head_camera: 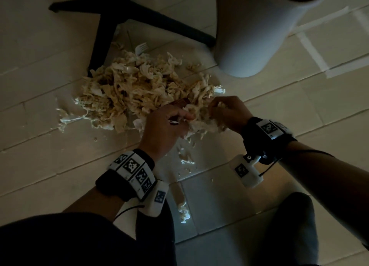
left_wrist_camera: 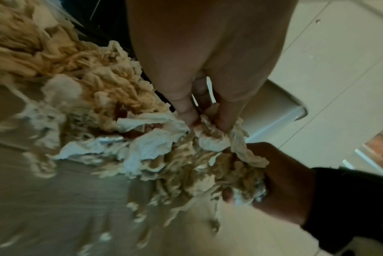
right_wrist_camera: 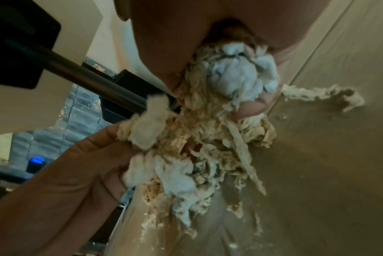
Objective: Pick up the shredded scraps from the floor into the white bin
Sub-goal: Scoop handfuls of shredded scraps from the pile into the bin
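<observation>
A big heap of pale shredded scraps [head_camera: 131, 90] lies on the plank floor. Both hands meet at its near right edge. My left hand [head_camera: 165, 124] curls its fingers round a clump of scraps [head_camera: 197, 124]; the left wrist view shows its fingers [left_wrist_camera: 186, 110] pinching scraps [left_wrist_camera: 210, 138]. My right hand [head_camera: 227, 112] grips the same clump from the right, and in the right wrist view a wad of scraps [right_wrist_camera: 236, 78] fills its palm. The white bin [head_camera: 255, 32] stands upright at the upper right, just beyond the heap.
A black chair base [head_camera: 111, 14] spreads its legs over the heap's far side. A white plastic fork [head_camera: 140, 48] lies at the heap's far edge. Loose scraps [head_camera: 183, 207] trail toward my dark-clad knees [head_camera: 295, 225] at the bottom.
</observation>
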Tool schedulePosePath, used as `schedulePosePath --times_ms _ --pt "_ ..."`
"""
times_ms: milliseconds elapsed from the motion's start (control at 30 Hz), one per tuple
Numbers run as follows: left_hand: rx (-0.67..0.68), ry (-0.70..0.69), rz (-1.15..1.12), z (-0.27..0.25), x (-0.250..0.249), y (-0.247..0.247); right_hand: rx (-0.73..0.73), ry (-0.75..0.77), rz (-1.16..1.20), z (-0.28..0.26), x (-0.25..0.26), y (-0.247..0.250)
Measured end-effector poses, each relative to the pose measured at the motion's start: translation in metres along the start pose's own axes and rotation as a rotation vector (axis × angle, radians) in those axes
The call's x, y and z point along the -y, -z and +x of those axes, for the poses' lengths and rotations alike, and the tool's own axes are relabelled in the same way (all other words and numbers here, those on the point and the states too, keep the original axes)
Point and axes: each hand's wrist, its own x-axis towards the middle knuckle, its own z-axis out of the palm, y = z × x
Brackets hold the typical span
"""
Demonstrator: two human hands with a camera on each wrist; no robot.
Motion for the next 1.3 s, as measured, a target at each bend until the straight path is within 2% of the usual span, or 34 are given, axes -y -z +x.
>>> schedulePosePath --times_ms 133,200,267,333,500,600,733,800,933,1100,1200,1300 --pt "-0.042 -0.036 -0.122 0.01 -0.027 -0.006 0.103 -0.173 0.48 -0.012 0.015 -0.004" --pt "-0.048 -0.064 -0.159 0.012 -0.038 -0.012 0.283 -0.187 0.775 -0.017 0.021 -0.003" --pt "-0.043 -0.076 -0.182 0.012 -0.045 -0.019 0.433 -0.149 0.907 -0.021 0.026 0.0" --pt "-0.046 -0.089 -0.18 0.013 -0.051 -0.025 0.495 -0.117 0.923 -0.023 0.028 0.004" --pt "-0.049 -0.112 -0.148 0.019 -0.059 -0.027 0.437 0.014 0.907 -0.028 0.031 0.013" --pt "-0.007 -0.094 -0.135 0.019 -0.065 -0.025 0.377 -0.017 0.965 -0.03 0.027 0.012" --pt "0.003 -0.177 -0.03 0.016 -0.068 -0.021 0.302 -0.028 1.011 -0.03 0.033 0.012" --pt "0.029 -0.215 -0.06 0.012 -0.067 -0.019 0.288 0.002 1.023 -0.031 0.038 0.016" --pt "-0.037 -0.289 -0.105 0.008 -0.065 -0.013 0.246 0.037 1.053 -0.032 0.047 0.029" --pt "-0.07 -0.357 -0.017 0.014 -0.072 -0.012 0.188 0.036 1.11 -0.033 0.06 0.034" --pt "-0.118 -0.357 -0.029 0.019 -0.076 -0.011 0.21 0.046 1.114 -0.04 0.068 0.032" --pt "-0.147 -0.332 -0.076 0.026 -0.081 -0.006 0.311 0.05 1.045 -0.045 0.072 0.033"
